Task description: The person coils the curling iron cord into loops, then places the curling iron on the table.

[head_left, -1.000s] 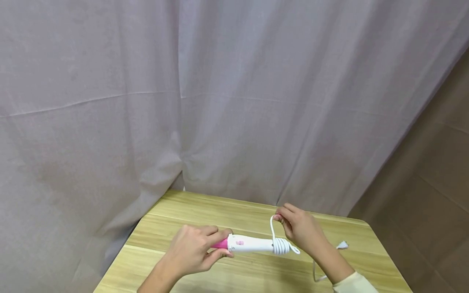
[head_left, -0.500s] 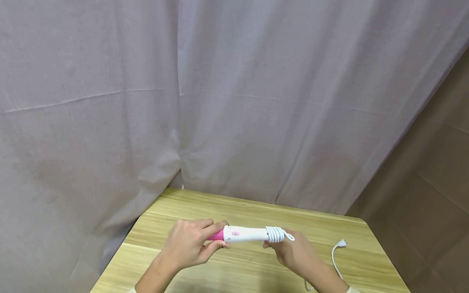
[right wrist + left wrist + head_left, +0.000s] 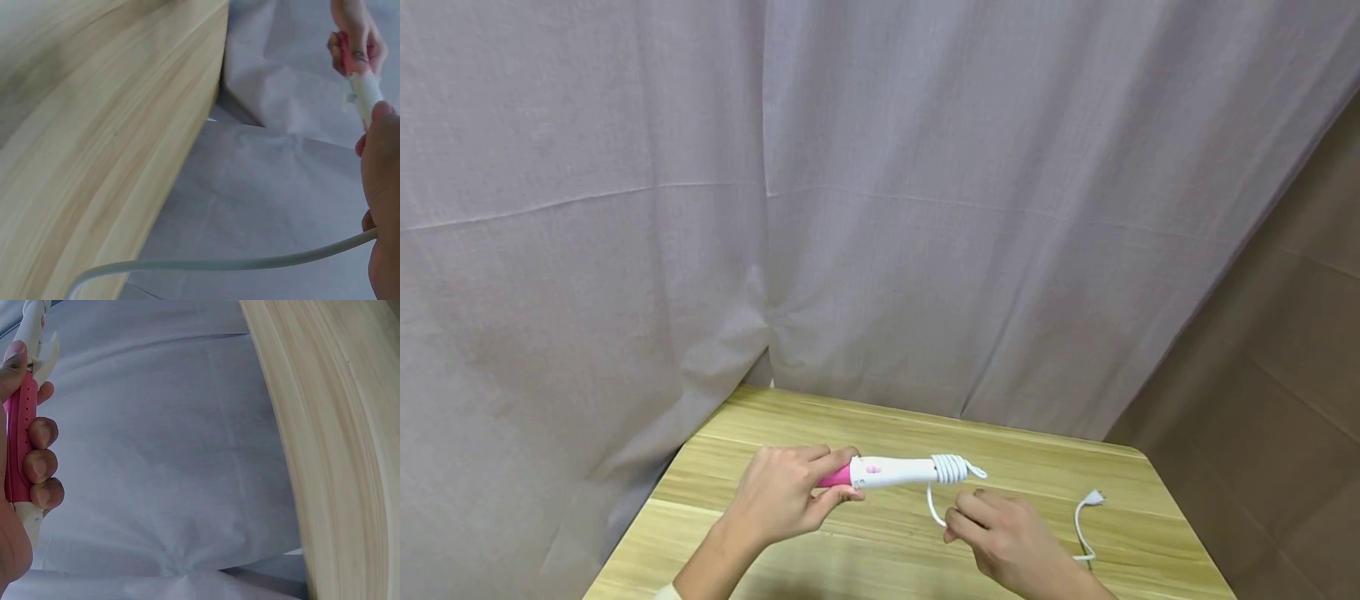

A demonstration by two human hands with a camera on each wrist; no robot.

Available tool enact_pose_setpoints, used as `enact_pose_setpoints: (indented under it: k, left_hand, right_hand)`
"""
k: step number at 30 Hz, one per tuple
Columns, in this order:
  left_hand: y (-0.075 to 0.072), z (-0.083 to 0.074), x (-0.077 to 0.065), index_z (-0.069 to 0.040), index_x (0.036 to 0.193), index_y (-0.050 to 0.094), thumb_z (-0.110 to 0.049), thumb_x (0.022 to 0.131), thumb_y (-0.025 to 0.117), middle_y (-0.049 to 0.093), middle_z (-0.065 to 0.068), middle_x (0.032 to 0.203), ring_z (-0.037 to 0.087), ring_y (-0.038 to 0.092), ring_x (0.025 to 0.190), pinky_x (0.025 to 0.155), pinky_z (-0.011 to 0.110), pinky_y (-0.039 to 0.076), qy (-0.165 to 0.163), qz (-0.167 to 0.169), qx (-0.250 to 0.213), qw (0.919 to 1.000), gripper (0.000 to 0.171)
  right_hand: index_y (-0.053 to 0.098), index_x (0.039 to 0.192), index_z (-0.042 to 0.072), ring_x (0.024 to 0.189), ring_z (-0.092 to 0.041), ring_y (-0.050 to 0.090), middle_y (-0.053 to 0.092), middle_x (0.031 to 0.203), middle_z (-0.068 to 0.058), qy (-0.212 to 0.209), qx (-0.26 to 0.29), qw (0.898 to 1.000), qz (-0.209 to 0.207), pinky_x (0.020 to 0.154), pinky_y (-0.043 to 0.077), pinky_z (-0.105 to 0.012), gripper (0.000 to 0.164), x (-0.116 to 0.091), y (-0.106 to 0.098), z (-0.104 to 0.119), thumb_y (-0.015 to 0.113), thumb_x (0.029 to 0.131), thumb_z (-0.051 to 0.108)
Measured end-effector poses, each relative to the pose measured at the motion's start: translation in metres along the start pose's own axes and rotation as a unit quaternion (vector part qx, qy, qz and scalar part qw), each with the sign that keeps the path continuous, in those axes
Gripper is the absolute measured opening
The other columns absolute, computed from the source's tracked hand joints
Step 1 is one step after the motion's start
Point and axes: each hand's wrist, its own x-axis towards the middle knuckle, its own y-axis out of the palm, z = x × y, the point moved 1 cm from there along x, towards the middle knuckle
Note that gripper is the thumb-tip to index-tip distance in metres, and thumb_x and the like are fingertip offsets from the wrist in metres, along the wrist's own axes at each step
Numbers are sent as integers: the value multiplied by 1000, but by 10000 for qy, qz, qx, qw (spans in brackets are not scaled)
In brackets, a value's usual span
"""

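My left hand point(image 3: 778, 492) grips a pink and white curling iron point(image 3: 891, 472) by its pink part, holding it level above the table. In the left wrist view, the fingers curl round the pink section point(image 3: 22, 437), and a white lever point(image 3: 47, 357) sticks out beside the thumb. White cord coils point(image 3: 951, 469) wrap the handle's right end, with a small loop beyond them. Below and right of the coils, my right hand point(image 3: 1000, 533) pinches the cord leading down from them. The right wrist view shows the cord point(image 3: 225, 265) trailing from that hand.
The white plug point(image 3: 1094, 497) hangs or lies at the right with a bent stretch of cord; which, I cannot tell. Under the hands is a wooden table point(image 3: 850, 417). Grey curtains point(image 3: 880, 250) stand behind and at the sides.
My right hand has brought the cord from above the handle, round behind it, and down to the front. The curling iron has shifted slightly left and up, still in my left hand.
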Motion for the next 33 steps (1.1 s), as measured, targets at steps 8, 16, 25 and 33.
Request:
enact_pose_setpoints:
  k: [8, 16, 25, 33]
  left_hand:
    - [2, -3, -3, -35, 117, 80, -67, 90, 80, 62, -22, 71, -7, 29, 55, 51, 13, 15, -4, 61, -17, 10000, 42]
    - [2, -8, -2, -34, 119, 80, -66, 93, 78, 66, -21, 74, -7, 31, 56, 50, 13, 20, 93, 120, -144, 9998, 41]
    - [4, -6, -5, -33, 120, 80, -66, 93, 77, 68, -21, 75, -7, 32, 56, 51, 13, 21, -15, 253, -165, 9995, 42]
    - [13, 1, -15, -33, 118, 81, -66, 92, 79, 71, -21, 79, -7, 34, 58, 52, 14, 23, -150, 403, -186, 9989, 41]
  right_hand:
    - [71, 86, 1, 63, -1, 39, 52, 76, 2, -329, 61, 9937, -1071, 52, 34, -9, 37, 32, -15, -8, 56, 116, 16]
    - [73, 86, -2, 57, -2, 34, 48, 70, 0, -409, -223, 9858, -1612, 49, 30, -10, 38, 59, -26, -26, 62, 114, 22]
    - [71, 83, 4, 59, -2, 44, 56, 74, 1, 439, 831, 9886, -1173, 52, 38, -10, 40, 68, -34, -41, 72, 107, 35]
    - [80, 110, 4, 77, -11, 66, 74, 92, -7, 1352, 2905, 9441, -770, 69, 54, -17, 14, 57, -32, -45, 72, 107, 15]
